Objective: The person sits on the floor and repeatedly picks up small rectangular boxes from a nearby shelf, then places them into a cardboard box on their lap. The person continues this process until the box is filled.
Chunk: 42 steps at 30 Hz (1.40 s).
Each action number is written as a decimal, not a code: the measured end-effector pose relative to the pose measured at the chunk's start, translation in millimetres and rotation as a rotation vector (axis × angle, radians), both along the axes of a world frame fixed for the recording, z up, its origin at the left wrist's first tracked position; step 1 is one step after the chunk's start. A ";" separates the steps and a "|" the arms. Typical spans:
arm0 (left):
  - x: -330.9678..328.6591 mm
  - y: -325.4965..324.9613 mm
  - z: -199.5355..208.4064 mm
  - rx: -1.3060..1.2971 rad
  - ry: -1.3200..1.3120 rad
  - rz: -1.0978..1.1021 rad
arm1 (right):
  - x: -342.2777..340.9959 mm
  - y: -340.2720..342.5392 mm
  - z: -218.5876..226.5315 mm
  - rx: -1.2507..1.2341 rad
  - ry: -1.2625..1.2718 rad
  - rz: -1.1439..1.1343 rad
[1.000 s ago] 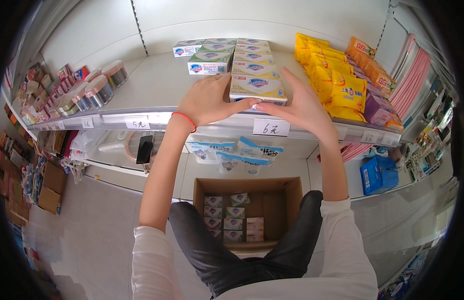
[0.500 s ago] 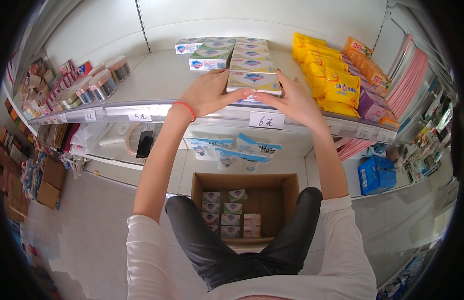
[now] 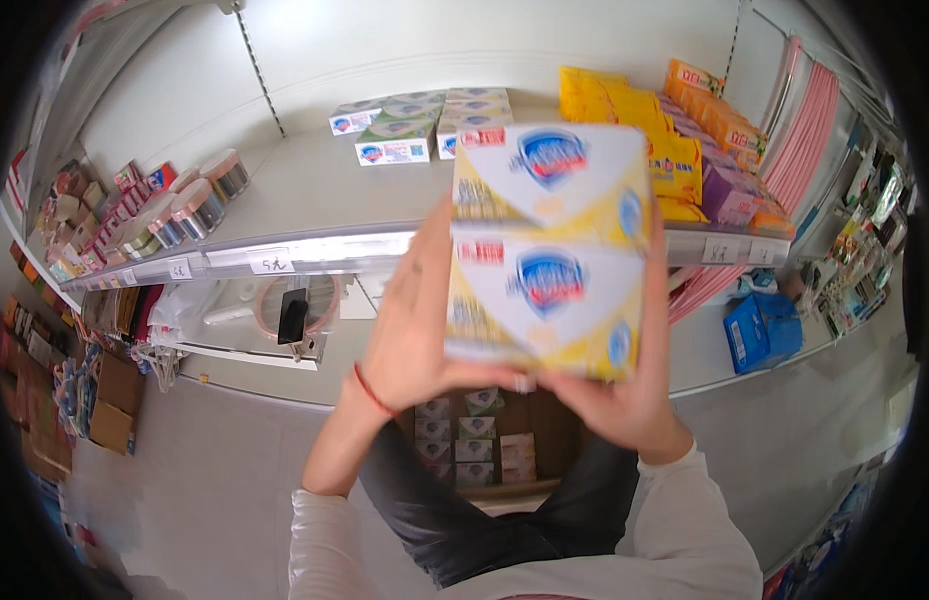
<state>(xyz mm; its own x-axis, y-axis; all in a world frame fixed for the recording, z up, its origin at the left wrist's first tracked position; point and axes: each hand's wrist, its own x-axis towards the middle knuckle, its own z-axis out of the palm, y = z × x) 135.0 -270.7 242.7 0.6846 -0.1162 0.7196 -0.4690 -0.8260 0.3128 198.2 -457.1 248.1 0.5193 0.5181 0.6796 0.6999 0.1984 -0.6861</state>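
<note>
White-yellow boxes [image 3: 547, 250] (blue shields) between both hands

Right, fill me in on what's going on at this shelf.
A person holds a stack of two white-and-yellow boxes up close to the camera, above the white shelf. The left hand grips the stack's left side and the right hand supports it from beneath and the right. More small boxes of the same kind sit at the back of the shelf, with yellow packets to their right. An open cardboard carton holding more boxes stands on the floor by the person's knees.
</note>
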 end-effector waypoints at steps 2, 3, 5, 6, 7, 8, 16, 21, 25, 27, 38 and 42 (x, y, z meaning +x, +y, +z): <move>-12.3 -13.9 -17.0 -0.126 0.127 -0.105 | -20.5 -10.4 -20.1 0.040 0.192 0.108; -18.8 -18.8 -26.5 -0.201 0.215 -0.124 | -28.0 -14.3 -31.9 0.073 0.294 0.166; -28.7 -33.2 -44.5 -0.358 0.375 -0.176 | -41.6 -34.4 -58.0 -0.008 0.301 0.099; -33.4 -39.6 -57.1 -0.394 0.427 -0.176 | -46.6 -40.3 -70.1 -0.033 0.278 0.083; -37.4 -45.9 -70.4 -0.429 0.482 -0.177 | -49.5 -44.6 -84.9 -0.035 0.292 0.063; -43.2 -52.1 -82.9 -0.461 0.530 -0.174 | -53.6 -48.7 -99.0 -0.034 0.302 0.047; -63.7 -88.4 -240.9 -0.713 0.721 -0.097 | -70.4 -50.1 -228.9 -0.035 0.760 -0.252; -47.9 -93.0 -356.0 -0.819 0.791 -0.118 | -40.9 -51.0 -352.4 -0.181 1.040 -0.365; -27.6 -90.0 -420.3 -1.010 1.050 -0.023 | -9.7 -36.2 -429.2 -0.385 1.140 -0.498; -24.4 -90.9 -446.9 -1.133 1.181 0.058 | 3.0 -31.7 -462.3 -0.560 1.166 -0.496; -10.3 -88.5 -488.4 -1.478 1.333 0.038 | 15.5 -31.5 -526.7 -0.412 1.425 -0.443; -2.4 -84.0 -510.4 -1.425 1.355 0.107 | 27.4 -29.4 -523.6 -0.413 1.645 -0.370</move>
